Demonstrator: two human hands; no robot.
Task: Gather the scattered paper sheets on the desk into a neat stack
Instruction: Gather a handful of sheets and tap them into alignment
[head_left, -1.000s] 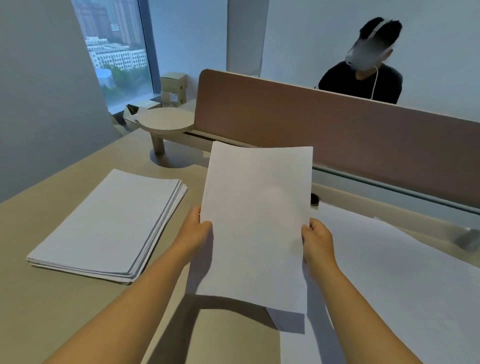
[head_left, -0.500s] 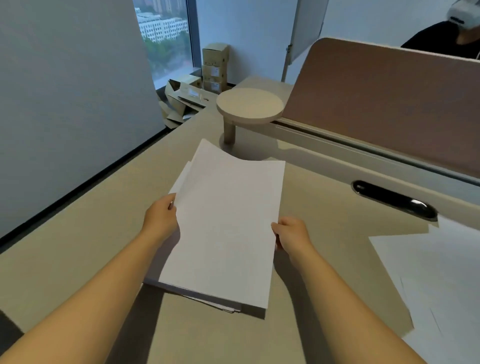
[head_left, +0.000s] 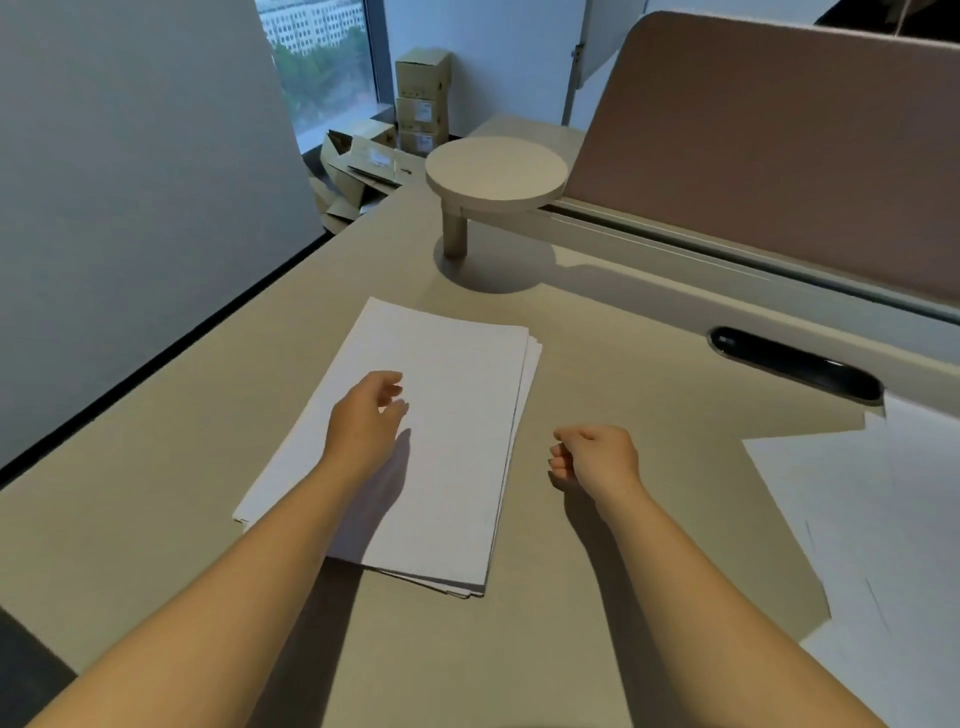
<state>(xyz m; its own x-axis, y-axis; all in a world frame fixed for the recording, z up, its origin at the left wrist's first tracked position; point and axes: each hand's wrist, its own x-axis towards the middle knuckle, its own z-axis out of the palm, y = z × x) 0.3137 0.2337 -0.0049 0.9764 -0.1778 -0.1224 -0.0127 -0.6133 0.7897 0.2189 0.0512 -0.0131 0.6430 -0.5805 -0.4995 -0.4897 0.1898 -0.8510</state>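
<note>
Paper stack (head_left: 447, 415) on desk (head_left: 597, 332) (blank, no writing), left hand (head_left: 363, 415) above, right hand (head_left: 597, 457) curled

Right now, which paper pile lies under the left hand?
The stack in the middle of the desk, under the left hand; the loose sheets lie far right, untouched.

No readable text anywhere; labels on cardboard boxes (head_left: 422, 98) by window too small to read.
</note>
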